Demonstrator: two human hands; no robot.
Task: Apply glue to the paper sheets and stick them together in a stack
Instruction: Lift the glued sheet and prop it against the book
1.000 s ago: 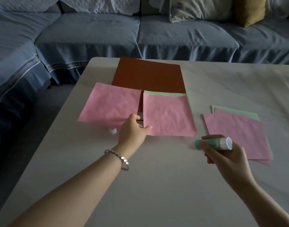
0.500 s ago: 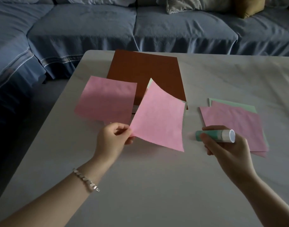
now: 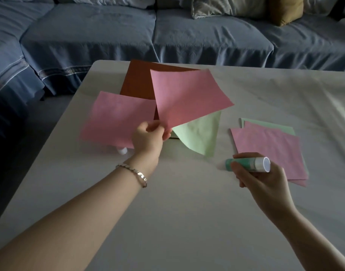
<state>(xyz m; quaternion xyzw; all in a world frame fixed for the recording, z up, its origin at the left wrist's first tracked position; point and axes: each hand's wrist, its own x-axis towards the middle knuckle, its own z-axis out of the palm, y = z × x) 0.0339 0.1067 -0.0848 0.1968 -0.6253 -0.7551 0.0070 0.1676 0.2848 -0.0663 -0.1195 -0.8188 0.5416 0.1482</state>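
Observation:
My left hand [image 3: 148,136] pinches the near corner of a pink sheet [image 3: 187,96], which it holds lifted above the table. A light green sheet [image 3: 201,133] hangs below it, seemingly stuck to it at the pinched corner. Another pink sheet [image 3: 116,118] lies flat at the left, overlapping a brown sheet [image 3: 138,81]. At the right my right hand [image 3: 259,178] grips a green and white glue stick [image 3: 247,164], cap off, held sideways. Beside it rests a pile of pink and green sheets [image 3: 265,147].
A small white cap [image 3: 122,151] lies at the near edge of the flat pink sheet. The pale table [image 3: 187,212] has its far edge next to a blue sofa [image 3: 128,32] with cushions [image 3: 283,8].
My left hand took the pink sheet by its corner and raised it up and to the right; the green sheet beneath came up with it. My right hand stayed put with the glue stick.

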